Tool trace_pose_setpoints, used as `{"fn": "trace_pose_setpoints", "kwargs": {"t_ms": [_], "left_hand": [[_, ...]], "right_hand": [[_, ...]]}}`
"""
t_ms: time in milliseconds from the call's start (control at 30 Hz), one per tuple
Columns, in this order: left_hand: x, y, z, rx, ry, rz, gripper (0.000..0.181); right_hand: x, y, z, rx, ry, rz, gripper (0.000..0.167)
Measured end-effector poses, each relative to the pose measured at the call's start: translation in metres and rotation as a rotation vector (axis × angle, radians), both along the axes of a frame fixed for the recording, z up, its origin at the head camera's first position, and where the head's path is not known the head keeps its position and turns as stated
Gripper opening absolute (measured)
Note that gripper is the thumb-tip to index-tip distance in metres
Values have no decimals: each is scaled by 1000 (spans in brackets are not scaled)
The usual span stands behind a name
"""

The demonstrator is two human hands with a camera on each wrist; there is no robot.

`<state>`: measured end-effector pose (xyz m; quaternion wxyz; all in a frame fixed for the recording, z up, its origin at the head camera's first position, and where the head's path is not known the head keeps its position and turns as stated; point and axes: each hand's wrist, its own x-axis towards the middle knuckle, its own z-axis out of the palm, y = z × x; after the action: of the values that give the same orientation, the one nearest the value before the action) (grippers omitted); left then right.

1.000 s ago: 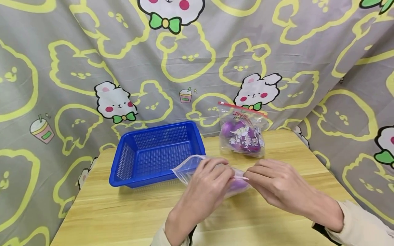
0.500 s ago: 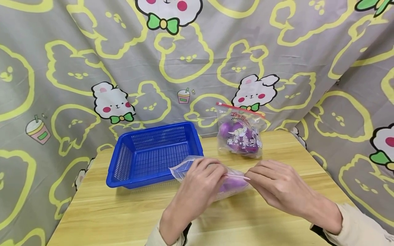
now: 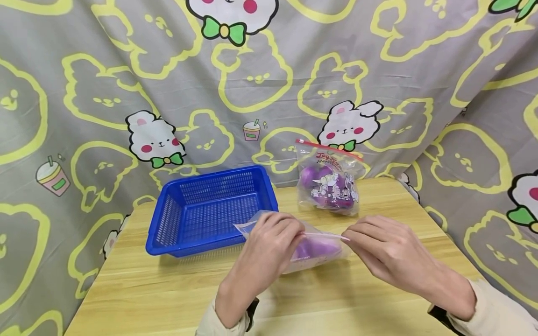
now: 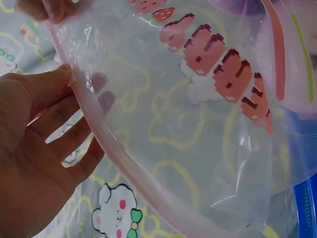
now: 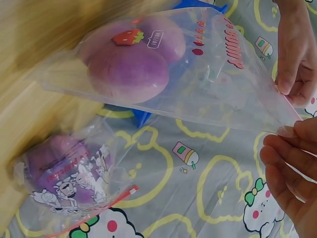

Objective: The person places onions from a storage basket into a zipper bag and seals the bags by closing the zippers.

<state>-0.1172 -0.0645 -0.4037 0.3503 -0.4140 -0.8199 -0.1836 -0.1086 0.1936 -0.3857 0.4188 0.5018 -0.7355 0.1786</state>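
Note:
A clear zip bag (image 5: 218, 84) with a pink top edge, a strawberry print and red lettering holds several round purple-and-white objects (image 5: 129, 74). My left hand (image 3: 269, 247) pinches its zip edge, thumb on a small pale slider (image 4: 72, 78) in the left wrist view. My right hand (image 3: 388, 249) pinches the same edge near the bag's right corner. Between the two hands the edge is stretched taut. To the left of my left hand, the bag's mouth stands a little apart in the head view. The purple contents hang low, partly hidden behind my left hand.
A blue plastic basket (image 3: 210, 240) stands on the wooden table (image 3: 168, 298), close to the bag's left side. Behind my hands stands a second clear bag (image 3: 328, 186) with a red zip, filled with purple round objects. A patterned curtain (image 3: 277, 121) closes off the back.
My left hand has slid left along the zip edge, away from the right hand. More of the edge and the purple contents now show between them. The basket and second bag stay put.

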Motion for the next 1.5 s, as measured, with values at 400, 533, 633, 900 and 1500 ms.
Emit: {"fn": "trace_pose_setpoints", "kwargs": {"t_ms": [400,533,633,900,1500], "left_hand": [[-5,-7,-1,22,-75,4,3],[-5,-9,-3,19,-68,-1,4],[-6,-10,-3,26,-72,-3,4],[-6,-12,-2,35,-101,1,5],[-11,-16,-2,30,-120,17,4]], "right_hand": [[-2,4,-1,-27,12,-31,32],[-2,7,-2,-36,8,-47,34],[-1,9,-3,-43,2,-55,34],[-1,12,-2,-78,-7,-42,34],[4,28,-2,-134,-61,-98,36]]}}
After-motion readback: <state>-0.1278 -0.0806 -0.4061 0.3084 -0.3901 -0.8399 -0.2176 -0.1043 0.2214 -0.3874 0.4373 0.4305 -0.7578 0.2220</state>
